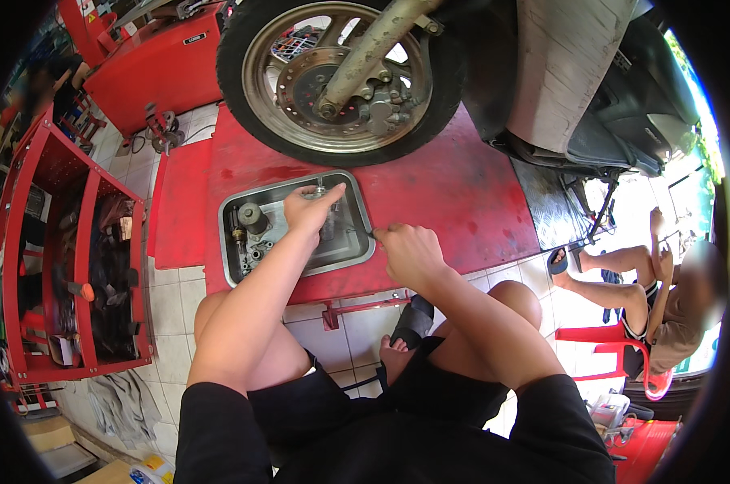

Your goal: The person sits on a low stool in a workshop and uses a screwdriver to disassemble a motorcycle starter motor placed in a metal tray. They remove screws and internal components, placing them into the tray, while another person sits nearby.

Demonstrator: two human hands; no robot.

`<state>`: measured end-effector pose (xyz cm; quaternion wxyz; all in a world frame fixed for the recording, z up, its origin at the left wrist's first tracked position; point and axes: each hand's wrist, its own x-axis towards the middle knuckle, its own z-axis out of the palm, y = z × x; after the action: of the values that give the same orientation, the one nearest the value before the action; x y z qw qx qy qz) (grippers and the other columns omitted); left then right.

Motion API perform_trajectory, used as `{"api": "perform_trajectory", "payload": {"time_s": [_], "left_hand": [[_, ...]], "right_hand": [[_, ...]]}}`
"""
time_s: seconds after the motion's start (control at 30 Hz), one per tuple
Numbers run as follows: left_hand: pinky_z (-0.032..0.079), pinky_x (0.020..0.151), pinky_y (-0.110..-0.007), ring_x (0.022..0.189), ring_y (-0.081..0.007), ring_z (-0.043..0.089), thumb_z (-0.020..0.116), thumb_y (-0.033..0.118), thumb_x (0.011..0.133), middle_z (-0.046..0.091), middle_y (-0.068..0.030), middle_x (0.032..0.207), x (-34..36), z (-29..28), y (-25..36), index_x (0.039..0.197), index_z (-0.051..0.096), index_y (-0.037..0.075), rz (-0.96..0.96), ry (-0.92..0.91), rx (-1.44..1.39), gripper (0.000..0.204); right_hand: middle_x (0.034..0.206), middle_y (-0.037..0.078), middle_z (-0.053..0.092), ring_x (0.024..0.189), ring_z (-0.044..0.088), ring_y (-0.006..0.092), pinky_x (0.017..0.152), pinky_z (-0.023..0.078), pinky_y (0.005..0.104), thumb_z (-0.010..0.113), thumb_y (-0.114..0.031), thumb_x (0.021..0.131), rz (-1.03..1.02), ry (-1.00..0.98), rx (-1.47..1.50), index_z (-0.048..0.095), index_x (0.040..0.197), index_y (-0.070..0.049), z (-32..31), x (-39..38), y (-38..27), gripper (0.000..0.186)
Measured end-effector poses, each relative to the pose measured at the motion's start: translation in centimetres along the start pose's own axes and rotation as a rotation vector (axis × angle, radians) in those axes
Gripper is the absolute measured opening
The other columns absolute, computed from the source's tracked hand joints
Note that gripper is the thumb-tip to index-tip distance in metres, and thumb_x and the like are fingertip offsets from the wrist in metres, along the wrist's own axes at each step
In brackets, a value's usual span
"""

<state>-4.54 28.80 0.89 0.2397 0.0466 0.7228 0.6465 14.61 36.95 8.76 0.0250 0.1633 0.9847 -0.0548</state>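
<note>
Seen from above, a seated person in black works with two bare hands at a red lift platform point(462, 206). On it, toward the person and left of centre, sits a shallow metal tray point(347, 252) with rounded corners. The left hand point(308, 211) reaches over the tray, thumb and fingers closed around a shiny metal part point(321, 186), whose lower end is hard to make out behind the hand. The right hand point(412, 252) is just beside the tray's right rim, its fingers curled in narrowly; a thin dark tip shows at them, too small to identify, and I cannot tell how firmly it is held. In the tray's left half lie a round, cup-like metal part point(253, 218), a slender dark part point(238, 234) beside it, and a cluster of small metal pieces point(256, 255) nearer the person. Beyond the tray, a motorbike's front wheel point(302, 90) stands on the platform, with the grey bodywork point(571, 68) to its right. A red shelf unit point(81, 242) stands at far left; at far right, another person point(671, 335) sits on a red chair point(611, 335)
</note>
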Motion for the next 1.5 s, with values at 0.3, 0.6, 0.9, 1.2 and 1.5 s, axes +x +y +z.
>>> {"api": "perform_trajectory", "payload": {"time_s": [0.3,0.6,0.9,1.2,1.5], "left_hand": [[0.054,0.071,-0.030,0.079,-0.0174,0.066,0.094,0.026,0.064,0.069,-0.0165,0.094,-0.4,-0.1,0.2,0.111,0.058,-0.011,0.010,-0.052,-0.083,0.069],[0.053,0.071,-0.030,0.078,-0.0166,0.065,0.094,0.027,0.065,0.068,-0.0144,0.093,-0.8,0.0,0.7,0.111,0.057,-0.009,0.052,-0.035,0.005,0.069],[0.052,0.073,-0.029,0.079,-0.0162,0.064,0.094,0.027,0.066,0.067,-0.0136,0.095,-1.1,-0.1,1.3,0.114,0.056,-0.007,0.026,-0.065,-0.016,0.070],[0.052,0.074,-0.030,0.082,-0.0169,0.065,0.093,0.025,0.068,0.068,-0.0151,0.097,-0.6,-0.3,0.8,0.114,0.054,-0.009,0.022,-0.043,-0.050,0.070],[0.052,0.074,-0.030,0.083,-0.0175,0.065,0.094,0.027,0.066,0.067,-0.0152,0.096,-0.9,-0.2,0.8,0.115,0.055,-0.008,0.046,-0.034,0.051,0.072]], "right_hand": [[0.083,0.018,0.069,0.080,0.071,0.0355,0.067,0.058,0.0441,0.066,-0.005,0.075,0.124,-0.023,0.045,0.067,0.083,-0.003,-0.1,0.2,0.6,0.009],[0.085,0.024,0.067,0.084,0.066,0.0448,0.075,0.055,0.0506,0.060,0.000,0.076,0.139,0.050,0.284,0.066,0.086,0.001,0.1,0.4,0.9,0.012],[0.090,0.024,0.066,0.085,0.066,0.0440,0.074,0.054,0.0514,0.059,-0.001,0.079,0.087,0.108,0.332,0.066,0.088,0.001,0.0,0.3,0.7,0.011],[0.090,0.023,0.066,0.084,0.066,0.0443,0.075,0.054,0.0520,0.059,-0.003,0.081,0.107,0.070,0.330,0.067,0.090,0.001,0.2,0.3,1.0,0.013],[0.089,0.021,0.067,0.085,0.067,0.0427,0.073,0.055,0.0500,0.059,0.001,0.073,0.067,0.106,0.300,0.065,0.089,0.001,-1.6,-0.4,0.1,0.017]]}}
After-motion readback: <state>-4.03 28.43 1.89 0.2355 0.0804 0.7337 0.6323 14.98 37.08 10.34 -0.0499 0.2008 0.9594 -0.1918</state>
